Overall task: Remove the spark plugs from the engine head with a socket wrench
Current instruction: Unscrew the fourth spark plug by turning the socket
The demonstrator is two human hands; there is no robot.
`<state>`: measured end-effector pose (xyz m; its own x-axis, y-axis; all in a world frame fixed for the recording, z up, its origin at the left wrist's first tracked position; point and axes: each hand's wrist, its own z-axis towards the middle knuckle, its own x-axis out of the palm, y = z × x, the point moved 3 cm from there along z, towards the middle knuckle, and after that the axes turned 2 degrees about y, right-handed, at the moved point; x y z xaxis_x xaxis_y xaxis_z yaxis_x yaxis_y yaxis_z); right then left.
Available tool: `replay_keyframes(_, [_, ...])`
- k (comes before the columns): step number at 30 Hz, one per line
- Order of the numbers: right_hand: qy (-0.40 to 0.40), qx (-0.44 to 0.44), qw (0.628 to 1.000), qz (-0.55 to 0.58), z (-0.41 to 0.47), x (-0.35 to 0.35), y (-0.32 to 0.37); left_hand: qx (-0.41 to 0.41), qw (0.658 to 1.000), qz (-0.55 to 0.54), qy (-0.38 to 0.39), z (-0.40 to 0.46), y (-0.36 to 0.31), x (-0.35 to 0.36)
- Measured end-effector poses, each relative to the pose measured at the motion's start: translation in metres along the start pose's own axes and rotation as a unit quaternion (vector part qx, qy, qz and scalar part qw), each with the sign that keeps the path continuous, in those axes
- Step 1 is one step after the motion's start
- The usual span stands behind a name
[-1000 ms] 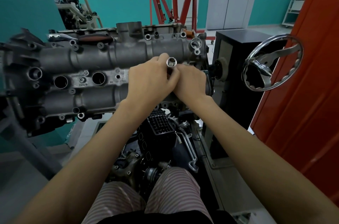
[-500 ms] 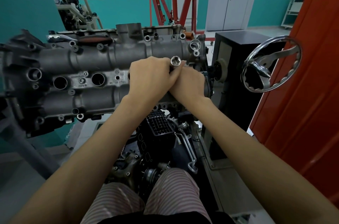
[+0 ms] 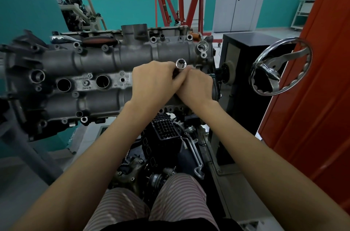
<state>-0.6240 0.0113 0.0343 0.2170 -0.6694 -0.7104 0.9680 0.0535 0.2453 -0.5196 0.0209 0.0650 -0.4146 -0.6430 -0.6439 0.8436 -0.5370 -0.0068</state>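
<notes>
The grey engine head point(image 3: 91, 60) lies across the stand, with two open round spark plug wells point(image 3: 64, 85) on its left half. My left hand point(image 3: 153, 81) and my right hand point(image 3: 197, 87) are pressed together over the head's right half, both curled round a chrome socket tool point(image 3: 181, 64). Its open hollow end points up at me above my fingers. The lower part of the tool and the well under my hands are hidden. A ratchet wrench with a dark red handle point(image 3: 98, 41) lies on the head's far edge at the left.
A chrome handwheel point(image 3: 280, 66) sticks out of the black stand point(image 3: 244, 56) at the right, next to an orange cabinet point(image 3: 318, 79). Loose engine parts point(image 3: 162, 141) lie on the floor below the head. A red engine hoist point(image 3: 170, 3) stands behind.
The socket's open end has drifted slightly right and up between my hands. Both hands stayed clasped on it over the same spot on the head.
</notes>
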Motion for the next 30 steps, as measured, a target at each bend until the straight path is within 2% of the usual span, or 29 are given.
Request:
replay_keyframes(5, [0.015,-0.007,1.0,-0.027,0.0021,0.0016,0.0014,0.01,0.998,-0.064,-0.006,-0.0036,-0.0015,-0.0023])
replay_keyframes(10, [0.018,0.013,1.0,0.004,0.0028,0.0029,-0.0019,0.025,0.999,-0.034,-0.005,-0.0032,-0.0018,-0.0004])
replay_keyframes(14, [0.012,0.01,1.0,0.021,0.0011,0.002,-0.0008,0.004,1.0,0.007,-0.006,0.0006,-0.0017,0.0011])
replay_keyframes(19, [0.011,0.007,1.0,-0.009,0.0013,0.0026,-0.002,0.008,0.999,-0.034,-0.023,-0.0023,-0.0004,-0.0042])
replay_keyframes(23, [0.014,0.016,1.0,0.011,0.001,0.002,-0.0018,0.029,0.998,-0.062,-0.016,-0.0071,-0.0033,-0.0004])
replay_keyframes(30, [0.009,0.004,1.0,0.027,0.0,0.0006,-0.0002,0.007,1.0,-0.004,-0.012,-0.0005,0.0012,0.0004])
